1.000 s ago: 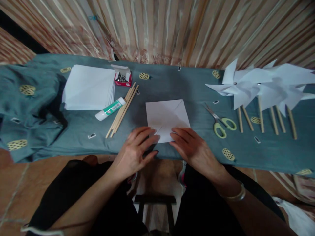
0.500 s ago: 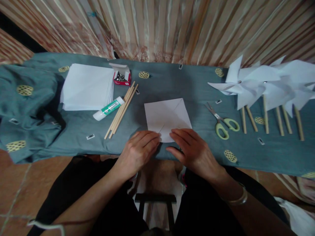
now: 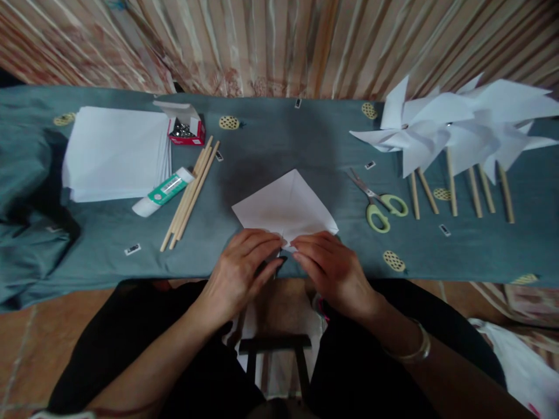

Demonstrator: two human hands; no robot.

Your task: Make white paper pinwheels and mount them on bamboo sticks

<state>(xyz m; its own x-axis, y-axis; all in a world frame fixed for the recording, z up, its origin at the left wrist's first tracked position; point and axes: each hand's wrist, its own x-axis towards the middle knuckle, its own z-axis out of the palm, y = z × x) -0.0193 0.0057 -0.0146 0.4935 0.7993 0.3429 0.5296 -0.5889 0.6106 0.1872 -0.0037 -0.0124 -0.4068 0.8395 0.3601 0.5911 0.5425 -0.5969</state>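
A square sheet of white paper (image 3: 286, 203) with crease lines lies at the table's near edge, turned so one corner points toward me. My left hand (image 3: 244, 262) grips that near corner from the left, its fingers bent on the paper. From the other side my right hand (image 3: 327, 265) presses the same corner, fingers closed on its edge. The fingertips of both hands almost meet there and hide the tip of the paper. To the right lie scissors (image 3: 375, 201) with light green handles, blades a little apart.
On the left are a stack of white paper (image 3: 117, 151), an open red box of metal pins (image 3: 187, 131), a glue stick (image 3: 162, 192) and several wooden sticks (image 3: 190, 195). Several white paper pinwheels (image 3: 463, 125) lie at the right. A patterned curtain (image 3: 262, 46) hangs behind the table.
The paper has been turned so a corner faces me, and both hands have closed in on that corner. The view has shifted slightly to the right.
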